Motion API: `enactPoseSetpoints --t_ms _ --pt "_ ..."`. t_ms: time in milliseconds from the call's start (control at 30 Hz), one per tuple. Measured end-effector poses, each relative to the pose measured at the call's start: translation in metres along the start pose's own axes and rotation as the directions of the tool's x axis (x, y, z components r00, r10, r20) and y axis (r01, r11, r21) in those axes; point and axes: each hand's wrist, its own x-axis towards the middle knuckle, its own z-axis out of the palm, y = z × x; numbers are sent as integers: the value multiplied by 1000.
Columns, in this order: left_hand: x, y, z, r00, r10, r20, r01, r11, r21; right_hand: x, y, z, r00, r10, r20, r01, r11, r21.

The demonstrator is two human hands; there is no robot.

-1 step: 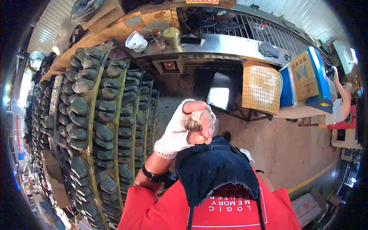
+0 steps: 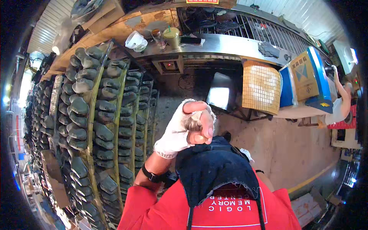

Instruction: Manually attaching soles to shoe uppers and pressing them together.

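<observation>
1. Matching the earlier frame throughout: same pose, same layout, same room.
2. Underfoot, a brown-grey floor (image 2: 287,153) with a yellow line (image 2: 312,178) along it, lower right.
3. Filling the left side, tall racks (image 2: 92,126) of dark shoe-shaped pieces (image 2: 109,105).
4. Across the far side, a metal-topped bench (image 2: 226,44), bearing a straw-fitted cup (image 2: 171,37) and a grey glove (image 2: 269,50).
5. At right, a blue bin (image 2: 320,74) with cardboard inside, beside a yellow gridded panel (image 2: 262,88); beyond, a co-worker's arm (image 2: 345,99).
6. Below centre, over a red shirt (image 2: 157,209), a navy apron (image 2: 214,165): bulging away from the chest, frayed edge toward the body, long axis roughly left to right.
7. Just above the apron, the white-gloved left hand (image 2: 193,124): bare fingertips curled toward the thumb; impossible to tell whether pinching anything or touching cloth.
8. Behind the apron's right edge, the right hand (image 2: 247,155): mostly hidden, finger state impossible to tell.
</observation>
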Motion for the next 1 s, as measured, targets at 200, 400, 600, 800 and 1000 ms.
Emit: enactPoseSetpoints --t_ms 200,400,600,800,1000 --pt "-1 0 4 999 -14 -29 14 1000 0 5 15 1 1000 0 13 1 1000 -30" --pt "2 -1 3 1000 -11 0 11 1000 -4 5 26 3 1000 -22 -7 20 989 -146" --pt "0 -6 2 1000 -7 -14 7 1000 23 -9 -10 -4 997 -68 33 74 970 -231" --pt "0 -4 -1 1000 -6 -17 6 1000 7 -17 -16 -9 1000 -15 14 18 964 -266" --pt "-4 -6 -1 999 13 -33 -13 1000 20 -22 -29 -10 997 -50 52 63 958 -281"
